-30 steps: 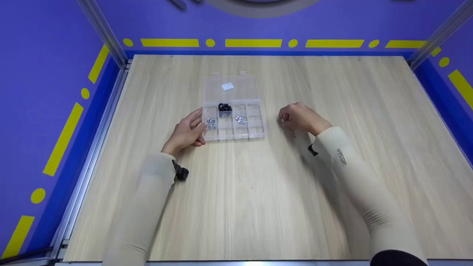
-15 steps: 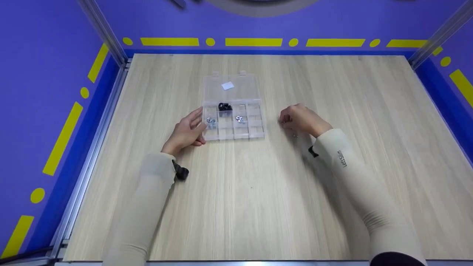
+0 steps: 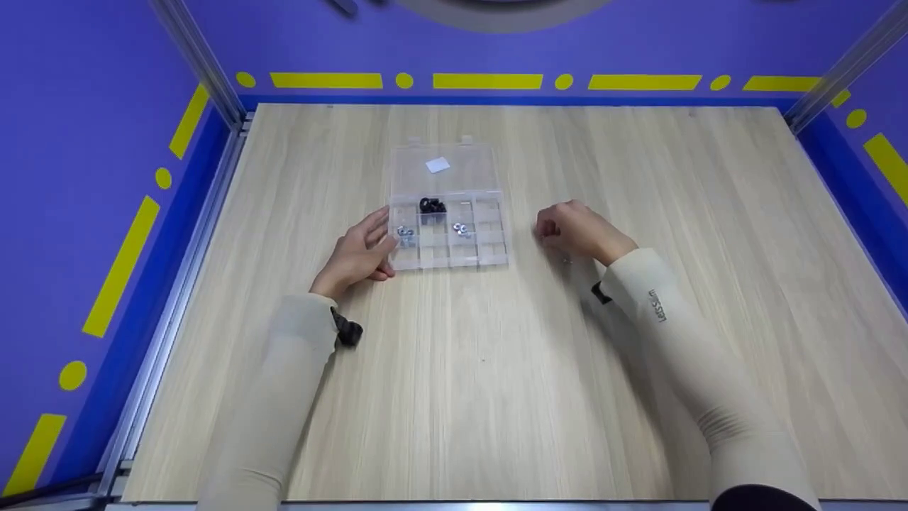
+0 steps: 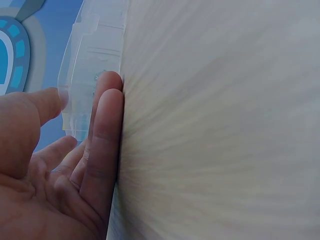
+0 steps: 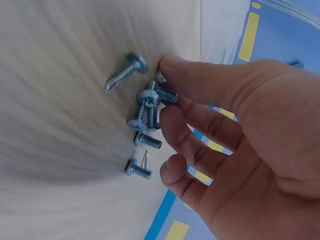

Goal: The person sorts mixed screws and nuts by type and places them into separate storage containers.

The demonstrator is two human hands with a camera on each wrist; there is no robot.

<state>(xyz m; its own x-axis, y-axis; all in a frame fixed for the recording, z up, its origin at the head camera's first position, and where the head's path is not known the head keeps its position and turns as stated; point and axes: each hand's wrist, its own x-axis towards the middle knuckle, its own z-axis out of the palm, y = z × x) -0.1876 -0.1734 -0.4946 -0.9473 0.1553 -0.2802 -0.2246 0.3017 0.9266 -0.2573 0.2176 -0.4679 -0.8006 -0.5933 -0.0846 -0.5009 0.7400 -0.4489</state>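
Observation:
A clear plastic compartment box [image 3: 464,261] lies with its lid [image 3: 461,167] folded back. My left hand [image 3: 358,252] holds its left front corner, thumb over the rim and fingers along the side. Black fasteners [image 3: 431,206] sit in one back compartment; small silvery pieces [image 3: 405,235] and nuts [image 3: 461,229] lie in two others. Right of the box, my right hand [image 3: 578,228] reaches down to the table. In the right wrist view, its thumb and bent fingers surround several loose screws [image 5: 146,140]. The index fingertip is hidden behind the thumb; I cannot tell whether it pinches a screw.
A white label [image 3: 438,165] is on the lid. The wooden table [image 3: 482,397] is bordered by blue panels with yellow marks and by metal rails [image 3: 163,312] on the left. In the right wrist view, one screw [image 5: 125,71] lies apart from the cluster.
My right hand shifts only very slightly down, staying at the screws. My left hand and the box stay in place.

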